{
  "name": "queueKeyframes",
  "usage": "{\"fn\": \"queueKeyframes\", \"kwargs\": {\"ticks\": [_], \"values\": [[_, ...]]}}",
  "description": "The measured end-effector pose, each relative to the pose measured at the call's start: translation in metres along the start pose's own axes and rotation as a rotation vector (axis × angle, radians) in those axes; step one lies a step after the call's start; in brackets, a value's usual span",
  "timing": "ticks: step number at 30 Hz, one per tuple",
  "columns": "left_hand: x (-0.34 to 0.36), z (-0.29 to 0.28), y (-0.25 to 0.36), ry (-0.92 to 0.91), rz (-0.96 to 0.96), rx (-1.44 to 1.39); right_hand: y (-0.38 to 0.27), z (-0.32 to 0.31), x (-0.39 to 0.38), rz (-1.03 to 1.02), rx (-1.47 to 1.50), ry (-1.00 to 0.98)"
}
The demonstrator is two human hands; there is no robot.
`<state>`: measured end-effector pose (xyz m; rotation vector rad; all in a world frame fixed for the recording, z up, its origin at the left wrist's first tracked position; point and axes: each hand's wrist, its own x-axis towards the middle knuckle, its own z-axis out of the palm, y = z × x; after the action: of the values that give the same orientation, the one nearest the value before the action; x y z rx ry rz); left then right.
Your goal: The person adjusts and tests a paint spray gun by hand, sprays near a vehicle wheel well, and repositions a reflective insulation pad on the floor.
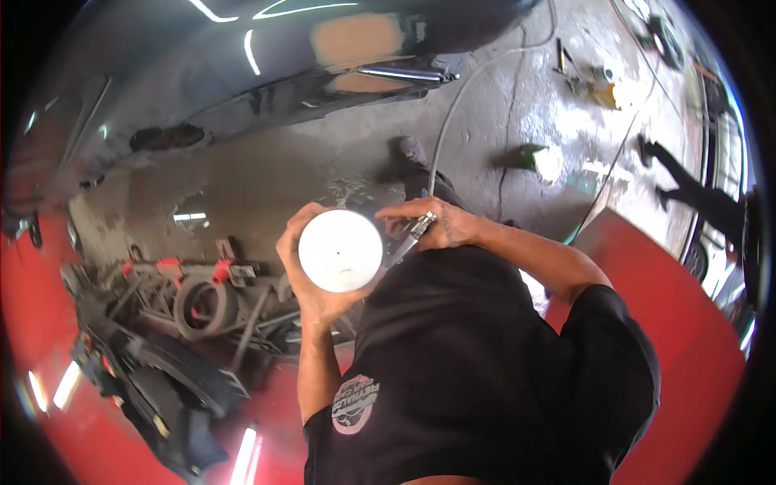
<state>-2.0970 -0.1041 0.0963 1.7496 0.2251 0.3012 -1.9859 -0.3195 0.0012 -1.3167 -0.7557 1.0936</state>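
A round white lid or cup (340, 252) with a small dark dot in its middle faces up in front of my torso. My left hand (310, 293) is curled around its left and near sides. Close to its right side, my right hand (454, 228) grips a silver metal tool (416, 230) that looks like a spray gun. A grey hose (440, 149) reaches down to that hand. The white cup seems to belong to the spray gun, though the join is hidden. My right index finger stretches toward the cup's edge. The spray gun's nozzle is out of sight.
A dark car body (267, 65) with tan patches (356, 39) spans the far left. A green and white can (543, 162) and a yellow object (605, 95) stand on the floor. At right another person's legs (695, 190) show. Car parts and a tyre (187, 309) lie left.
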Motion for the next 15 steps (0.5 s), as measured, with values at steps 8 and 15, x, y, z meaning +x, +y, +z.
{"fn": "queueKeyframes", "kwargs": {"ticks": [8,15], "values": [[0.002,-0.03,-0.023,-0.305,0.113,-0.037,0.085,0.112,0.004,-0.143,-0.377,0.897],[-0.017,-0.032,0.007,-0.613,-0.104,-0.187,0.118,0.18,0.018,-0.174,-0.154,1.458]]}}
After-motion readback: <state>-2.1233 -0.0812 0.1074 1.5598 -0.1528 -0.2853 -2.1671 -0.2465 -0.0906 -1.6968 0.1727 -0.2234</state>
